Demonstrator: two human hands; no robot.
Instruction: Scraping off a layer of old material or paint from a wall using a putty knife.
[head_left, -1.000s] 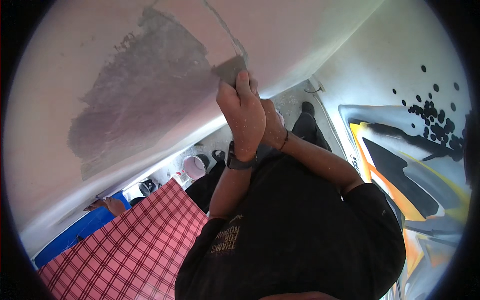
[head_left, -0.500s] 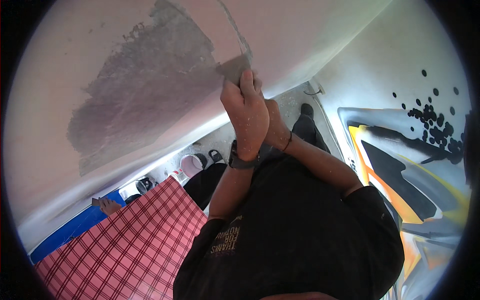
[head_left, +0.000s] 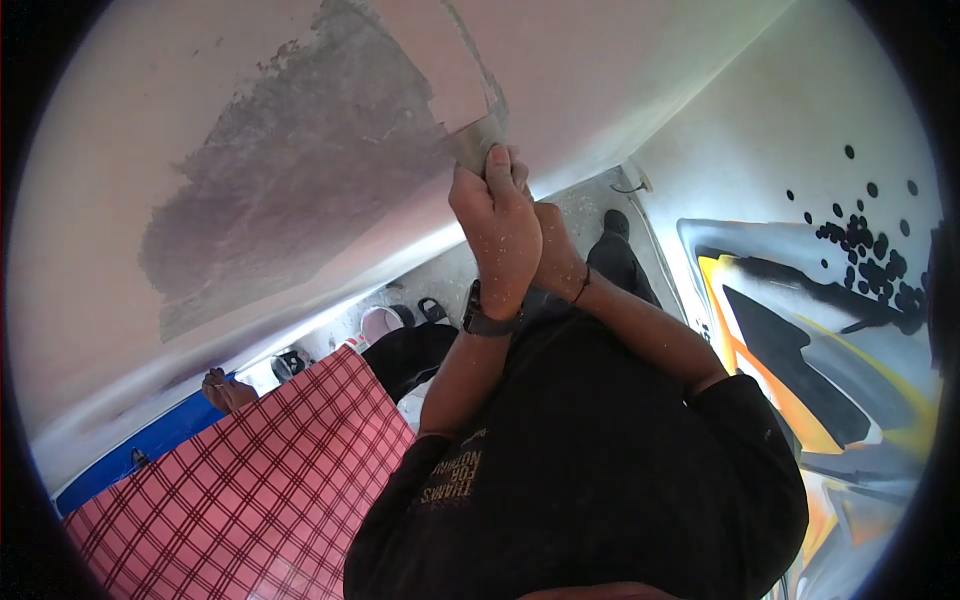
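A flat-bladed scraper (head_left: 474, 143) is pressed against the pale pink wall (head_left: 590, 70), at the right edge of a large bare grey patch (head_left: 300, 170). My left hand (head_left: 500, 230), speckled with white flecks, is closed round its grip, the thumb lying up along the blade. Close behind and to the right, my right hand (head_left: 555, 245) is clasped against the same grip, its fingers mostly covered by the left. Just above the blade, a narrow grey crack line (head_left: 478, 60) runs up through the paint.
At lower left stands another person in a pink checked garment (head_left: 250, 470), with one hand (head_left: 228, 390) near the wall. A bucket (head_left: 382, 322) and sandal (head_left: 432, 310) are on the floor. A painted mural wall (head_left: 800, 330) rises at right.
The scraper and both my hands have shifted slightly right and down, and the blade has tilted. The other person's hand has moved up and right; the flat piece in it no longer shows.
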